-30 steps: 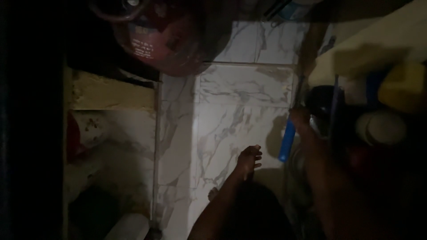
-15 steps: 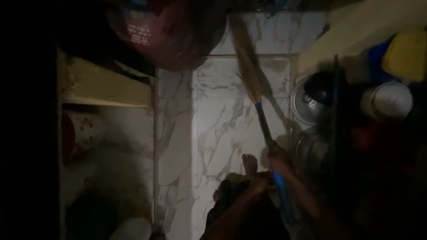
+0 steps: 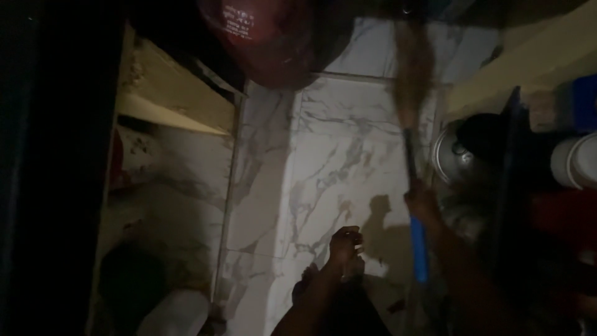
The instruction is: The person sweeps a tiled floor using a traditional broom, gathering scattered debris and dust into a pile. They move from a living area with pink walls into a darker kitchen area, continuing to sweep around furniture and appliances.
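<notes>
While the head view is dim, it shows the right hand [image 3: 421,202] clenched around the blue handle of a broom [image 3: 411,149], whose straw-coloured bristles reach out over the marble-patterned floor [image 3: 336,155] toward the far end of the passage, just beside the red gas cylinder [image 3: 267,43]. The left hand [image 3: 346,244] hangs released, fingers loosely curled and holding nothing, nearer the person than the broom's bristles and to the left of its handle. To the right of the broom stand a metal pot [image 3: 457,155] with a dark lid and, beyond it, a white container [image 3: 575,162]; to the left of the broom, across the floor, sits a pale shelf unit [image 3: 174,99]. Judging from how things lie, the sweeping seems to be in mid-stroke: the tiles near the broom look fairly free of litter, though the light is too poor to tell what dust remains, and the stretch of floor close to the person's feet looks not yet reached.
</notes>
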